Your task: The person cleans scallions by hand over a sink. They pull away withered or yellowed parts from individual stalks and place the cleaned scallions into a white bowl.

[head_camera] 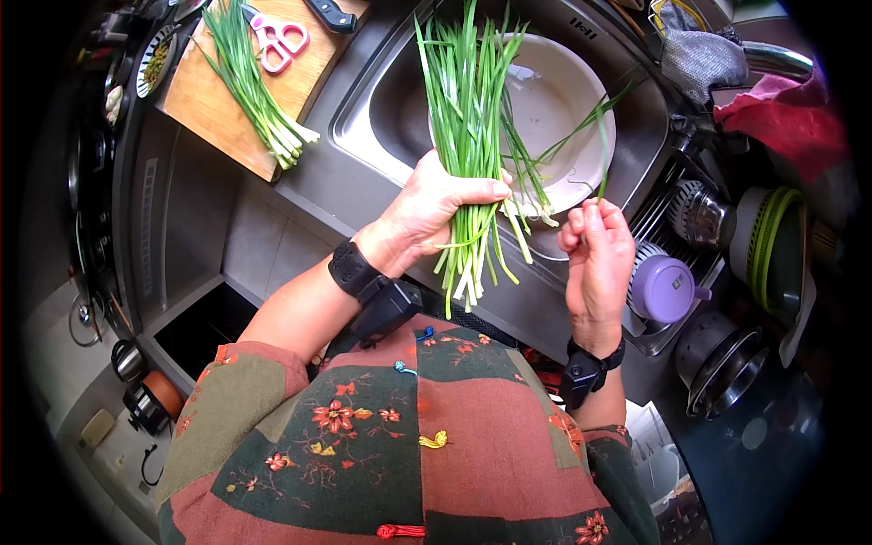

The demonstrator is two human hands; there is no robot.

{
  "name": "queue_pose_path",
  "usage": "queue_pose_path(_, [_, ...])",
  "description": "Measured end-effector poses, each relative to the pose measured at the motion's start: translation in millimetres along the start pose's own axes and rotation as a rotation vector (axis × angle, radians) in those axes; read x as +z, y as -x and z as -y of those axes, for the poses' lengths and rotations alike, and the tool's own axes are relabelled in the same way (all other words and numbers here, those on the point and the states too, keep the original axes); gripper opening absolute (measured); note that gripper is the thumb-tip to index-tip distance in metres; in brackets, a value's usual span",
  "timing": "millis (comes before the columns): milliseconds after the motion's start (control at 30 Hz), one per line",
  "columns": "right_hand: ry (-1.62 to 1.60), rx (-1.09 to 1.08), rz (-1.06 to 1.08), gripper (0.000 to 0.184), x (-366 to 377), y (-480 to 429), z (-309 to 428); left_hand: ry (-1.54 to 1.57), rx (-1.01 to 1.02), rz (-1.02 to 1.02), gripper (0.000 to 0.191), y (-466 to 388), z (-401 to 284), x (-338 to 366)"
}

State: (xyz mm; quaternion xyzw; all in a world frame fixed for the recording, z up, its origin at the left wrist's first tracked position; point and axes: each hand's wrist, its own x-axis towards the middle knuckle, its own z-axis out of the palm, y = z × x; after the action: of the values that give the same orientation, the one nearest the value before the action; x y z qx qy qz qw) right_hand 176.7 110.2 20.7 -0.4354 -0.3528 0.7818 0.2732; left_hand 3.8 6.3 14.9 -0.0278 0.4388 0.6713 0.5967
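Observation:
My left hand (436, 201) is closed around a large bunch of garlic chives (470, 122), held over the near edge of the sink with the pale stems towards me. Between thumb and fingertips, my right hand (599, 245) pinches a thin green chive leaf (603, 150) that rises from it. A few more chives (524, 170) lie across the rim of a cream basin (569, 88), which stands in the steel sink (402, 88).
On a wooden cutting board (197, 102) at the upper left lie another chive bunch (252, 95), pink-and-white scissors (279, 41) and a black-handled knife (332, 13). A dish rack (654, 337) at the right holds bowls and a purple cup (664, 289).

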Motion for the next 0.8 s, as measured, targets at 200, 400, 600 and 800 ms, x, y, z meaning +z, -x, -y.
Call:
queue_pose_path(200, [0.005, 0.482, 0.334, 0.017, 11.1, 6.9, 13.2, 0.014, 0.005, 0.058, 0.030, -1.6, 1.6, -2.4])
queue_pose_path(400, [-0.158, 0.644, 0.487, 0.017, 6.5, 5.8, 2.6, 0.034, 0.017, 0.125, 0.030, 0.3, -1.1, 1.3])
queue_pose_path(600, [-0.233, 0.639, 0.443, 0.016, 9.4, 8.1, 3.0, 0.107, 0.022, 0.196, 0.029, 0.3, -1.9, 1.4])
queue_pose_path(800, [-0.108, 0.597, 0.459, 0.018, 10.2, 9.1, 6.8, 0.118, 0.022, 0.227, 0.027, 0.1, -2.3, 0.5])
